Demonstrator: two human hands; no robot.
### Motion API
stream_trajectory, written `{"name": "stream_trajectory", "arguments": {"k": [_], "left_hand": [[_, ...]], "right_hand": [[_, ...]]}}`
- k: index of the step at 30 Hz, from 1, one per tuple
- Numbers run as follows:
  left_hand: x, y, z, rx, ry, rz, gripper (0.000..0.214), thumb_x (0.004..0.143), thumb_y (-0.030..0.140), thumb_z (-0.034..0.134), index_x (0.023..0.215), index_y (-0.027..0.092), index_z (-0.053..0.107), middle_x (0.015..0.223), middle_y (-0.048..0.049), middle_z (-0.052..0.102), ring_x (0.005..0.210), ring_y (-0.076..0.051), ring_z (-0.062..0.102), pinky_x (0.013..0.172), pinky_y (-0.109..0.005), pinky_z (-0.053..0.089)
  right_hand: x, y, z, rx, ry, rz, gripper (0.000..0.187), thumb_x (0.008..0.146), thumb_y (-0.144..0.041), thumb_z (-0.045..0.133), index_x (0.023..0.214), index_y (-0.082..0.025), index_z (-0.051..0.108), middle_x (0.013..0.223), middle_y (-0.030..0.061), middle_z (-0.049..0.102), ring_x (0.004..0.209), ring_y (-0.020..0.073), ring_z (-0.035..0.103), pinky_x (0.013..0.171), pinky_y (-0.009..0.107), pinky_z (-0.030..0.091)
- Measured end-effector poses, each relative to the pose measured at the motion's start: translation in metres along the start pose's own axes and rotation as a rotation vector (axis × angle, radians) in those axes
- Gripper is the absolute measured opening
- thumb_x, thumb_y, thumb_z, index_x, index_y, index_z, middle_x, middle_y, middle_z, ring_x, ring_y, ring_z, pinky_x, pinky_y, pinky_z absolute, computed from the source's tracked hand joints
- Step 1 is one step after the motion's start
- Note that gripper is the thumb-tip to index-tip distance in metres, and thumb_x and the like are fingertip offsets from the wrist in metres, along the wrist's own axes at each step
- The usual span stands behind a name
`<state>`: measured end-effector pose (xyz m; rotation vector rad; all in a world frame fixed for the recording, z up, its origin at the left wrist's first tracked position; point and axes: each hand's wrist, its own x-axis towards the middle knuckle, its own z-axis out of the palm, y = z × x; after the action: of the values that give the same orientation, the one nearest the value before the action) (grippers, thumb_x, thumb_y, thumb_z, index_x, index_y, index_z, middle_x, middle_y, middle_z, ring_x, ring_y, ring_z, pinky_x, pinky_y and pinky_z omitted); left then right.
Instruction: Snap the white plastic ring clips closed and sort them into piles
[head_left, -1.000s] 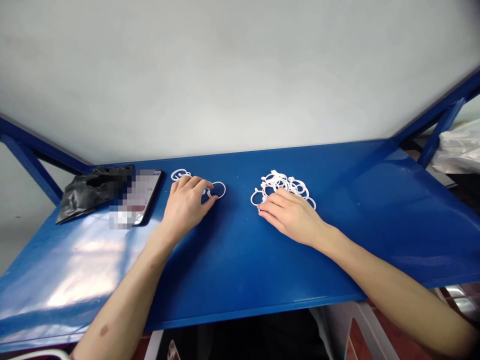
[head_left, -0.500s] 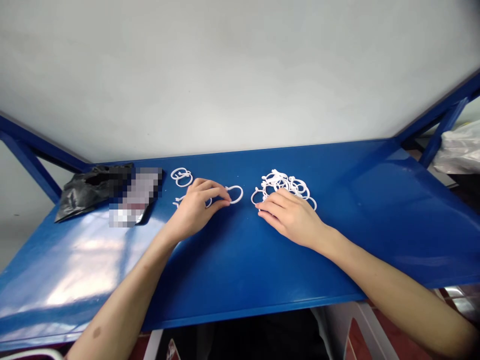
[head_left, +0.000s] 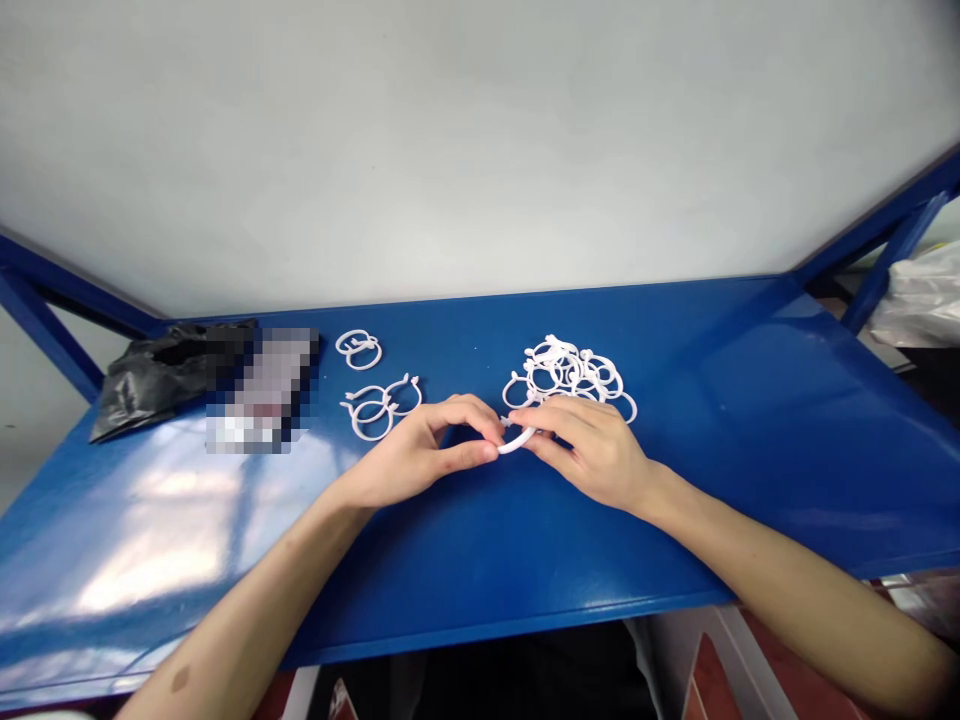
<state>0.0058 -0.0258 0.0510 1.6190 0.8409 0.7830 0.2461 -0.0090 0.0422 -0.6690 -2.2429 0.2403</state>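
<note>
Over the middle of the blue table, my left hand [head_left: 431,445] and my right hand [head_left: 592,440] are close together, both closed on one white plastic ring [head_left: 516,442]. The ring is tilted, and the right fingers cover part of it. Just beyond my right hand lies a pile of similar white rings [head_left: 570,372], the near ones partly hidden by that hand. Several open rings with knobbed ends [head_left: 373,422] lie beside my left hand. Farther back are two overlapping rings [head_left: 363,353].
On the blue table [head_left: 465,570], a black plastic bag [head_left: 157,375] and a blurred-out flat item [head_left: 274,375] lie at the left. A pale wall [head_left: 480,180] rises behind. Blue frame bars [head_left: 45,320] border both sides, and a clear plastic bag [head_left: 919,300] is at the far right.
My left hand has moved right, bringing the ring to my right hand, which now also grips it. My left hand no longer covers the rings lying at the left.
</note>
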Motion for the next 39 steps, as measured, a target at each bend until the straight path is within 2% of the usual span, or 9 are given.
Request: {"name": "stream_trajectory", "arguments": {"k": [15,18,20,23,25,30,39], "left_hand": [[0.001,0.004,0.002,-0.138,0.018,-0.060,0.007,0.090,0.030,0.071,0.090,0.023,0.073,0.101,-0.0032,0.068,0.096,-0.015,0.064,0.092,-0.031,0.049],[0.001,0.003,0.004,-0.147,0.088,-0.049,0.016,0.092,0.037,0.069,0.088,0.022,0.073,0.097,-0.0041,0.068,0.092,-0.016,0.063,0.088,-0.031,0.050],[0.002,0.000,0.008,-0.132,0.184,-0.025,0.020,0.094,0.040,0.066,0.088,0.022,0.073,0.094,-0.0041,0.068,0.091,-0.016,0.062,0.085,-0.030,0.050],[0.002,-0.003,0.015,-0.102,0.339,0.018,0.021,0.096,0.039,0.063,0.087,0.022,0.072,0.092,-0.0030,0.068,0.088,-0.015,0.061,0.081,-0.028,0.049],[0.002,-0.004,0.020,-0.102,0.391,0.048,0.020,0.096,0.036,0.063,0.086,0.022,0.071,0.090,-0.0021,0.068,0.087,-0.014,0.061,0.079,-0.027,0.048],[0.001,-0.002,0.027,-0.094,0.419,0.145,0.017,0.096,0.032,0.063,0.086,0.022,0.072,0.088,-0.0025,0.068,0.085,-0.014,0.062,0.078,-0.028,0.050],[0.000,0.000,0.031,-0.081,0.442,0.241,0.014,0.097,0.029,0.063,0.088,0.022,0.072,0.089,-0.0035,0.070,0.086,-0.015,0.063,0.078,-0.030,0.053]], "right_hand": [[0.003,-0.002,-0.002,0.030,0.052,-0.029,0.022,0.101,-0.036,0.059,0.100,-0.017,0.071,0.084,0.0024,0.077,0.073,0.0120,0.073,0.068,0.023,0.057],[0.003,-0.002,-0.002,0.021,0.074,-0.041,0.021,0.100,-0.036,0.061,0.096,-0.017,0.071,0.083,0.0024,0.077,0.073,0.0122,0.073,0.067,0.023,0.058],[0.002,-0.002,-0.002,0.017,0.074,-0.043,0.020,0.099,-0.034,0.062,0.094,-0.017,0.070,0.083,0.0025,0.077,0.073,0.0125,0.073,0.067,0.024,0.057],[0.002,-0.002,-0.002,0.018,0.058,-0.037,0.020,0.099,-0.034,0.063,0.092,-0.017,0.071,0.082,0.0027,0.077,0.075,0.0129,0.073,0.068,0.024,0.058],[0.002,-0.002,-0.002,0.018,0.063,-0.045,0.021,0.099,-0.034,0.063,0.090,-0.017,0.071,0.082,0.0030,0.076,0.075,0.0131,0.072,0.068,0.024,0.058],[0.002,-0.005,-0.005,0.017,0.102,-0.094,0.021,0.098,-0.033,0.065,0.087,-0.017,0.072,0.081,0.0029,0.075,0.072,0.0130,0.072,0.067,0.024,0.058],[-0.001,-0.007,-0.008,0.009,0.091,-0.112,0.020,0.098,-0.036,0.064,0.090,-0.020,0.071,0.083,0.0011,0.073,0.073,0.0117,0.071,0.067,0.023,0.058]]}}
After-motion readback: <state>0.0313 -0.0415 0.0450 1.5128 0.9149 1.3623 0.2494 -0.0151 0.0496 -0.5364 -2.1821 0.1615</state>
